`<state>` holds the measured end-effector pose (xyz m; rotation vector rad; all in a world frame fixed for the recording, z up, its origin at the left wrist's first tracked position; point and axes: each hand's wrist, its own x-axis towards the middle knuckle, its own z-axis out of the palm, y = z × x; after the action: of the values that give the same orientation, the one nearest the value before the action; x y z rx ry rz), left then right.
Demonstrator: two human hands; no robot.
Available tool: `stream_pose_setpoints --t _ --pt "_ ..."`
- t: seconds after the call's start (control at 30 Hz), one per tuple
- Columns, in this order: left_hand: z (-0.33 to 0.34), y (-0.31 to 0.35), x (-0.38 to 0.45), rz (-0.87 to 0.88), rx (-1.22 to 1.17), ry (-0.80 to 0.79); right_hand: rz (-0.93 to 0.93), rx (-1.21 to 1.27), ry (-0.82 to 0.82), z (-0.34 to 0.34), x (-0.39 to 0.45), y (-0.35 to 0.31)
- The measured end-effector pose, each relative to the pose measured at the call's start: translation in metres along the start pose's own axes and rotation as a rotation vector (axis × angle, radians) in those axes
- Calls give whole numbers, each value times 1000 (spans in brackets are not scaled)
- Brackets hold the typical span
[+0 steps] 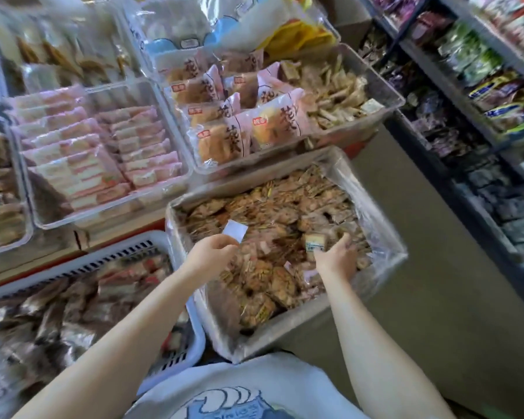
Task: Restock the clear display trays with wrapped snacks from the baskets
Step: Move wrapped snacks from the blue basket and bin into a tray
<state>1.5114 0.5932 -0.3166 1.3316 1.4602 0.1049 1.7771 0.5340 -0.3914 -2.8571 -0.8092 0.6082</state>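
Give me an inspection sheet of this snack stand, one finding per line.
Surface: display counter with a red edge, mostly covered by trays.
Job's things: lined box full of brown wrapped snacks; white basket of dark wrapped snacks; clear tray of pink packs; clear tray with bread packs and stick snacks.
Clutter: large bags piled at the back.
Grips: left hand pinches a white slip; right hand holds a small pack over the box.
Cables: nothing seen.
Surroundings: shelves of packaged goods on the right; grey floor.
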Motion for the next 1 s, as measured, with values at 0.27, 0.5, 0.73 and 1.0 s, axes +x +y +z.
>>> stream_pose_setpoints --t 0.27,0.5,0.73,1.0 --pt "25 11 5 -66 -11 14 -146 -143 -107 15 22 5" --pt "30 13 -3 -82 -32 31 -223 194 -383 9 12 -4" --pt "23 6 -10 -98 -85 45 -26 561 -734 14 -18 -17" --pt "-2 -8 -28 -77 -276 40 48 965 -571 -21 -50 -46"
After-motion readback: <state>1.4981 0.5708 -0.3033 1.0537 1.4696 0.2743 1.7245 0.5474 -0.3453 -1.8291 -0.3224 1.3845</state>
